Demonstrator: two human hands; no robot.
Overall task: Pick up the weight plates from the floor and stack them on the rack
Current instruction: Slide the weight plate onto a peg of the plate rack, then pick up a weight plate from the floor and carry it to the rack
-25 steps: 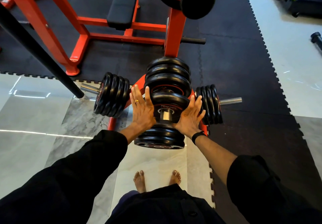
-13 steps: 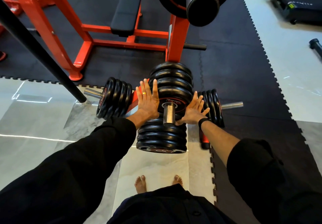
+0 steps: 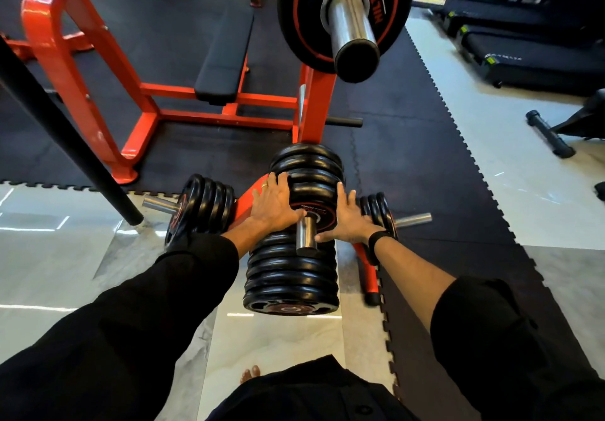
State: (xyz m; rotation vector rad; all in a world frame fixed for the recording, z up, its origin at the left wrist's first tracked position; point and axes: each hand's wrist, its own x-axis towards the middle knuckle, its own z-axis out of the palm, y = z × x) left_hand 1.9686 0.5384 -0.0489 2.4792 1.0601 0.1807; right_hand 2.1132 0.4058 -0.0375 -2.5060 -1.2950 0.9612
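Observation:
A red plate rack (image 3: 316, 106) stands in front of me with chrome pegs. On its middle peg (image 3: 306, 235) sit several black weight plates. The front weight plate (image 3: 314, 197) is clamped between my hands. My left hand (image 3: 275, 204) lies flat on its left rim with the thumb by the peg. My right hand (image 3: 352, 220) presses its right rim, fingers straight. Below it, a lower stack of plates (image 3: 291, 286) faces me. More plates hang on the left peg (image 3: 203, 204) and the right peg (image 3: 376, 207).
A loaded barbell sleeve (image 3: 353, 27) with a big black plate (image 3: 307, 11) juts toward me above the rack. A black bar (image 3: 65, 138) slants down at the left. A bench (image 3: 226, 53) sits behind; treadmills (image 3: 540, 57) stand at the far right. My bare foot (image 3: 250, 373) is on the tiles.
Both hands slid the front plate back along the middle peg, so more of the chrome peg end now sticks out. My view has moved closer and tilted up.

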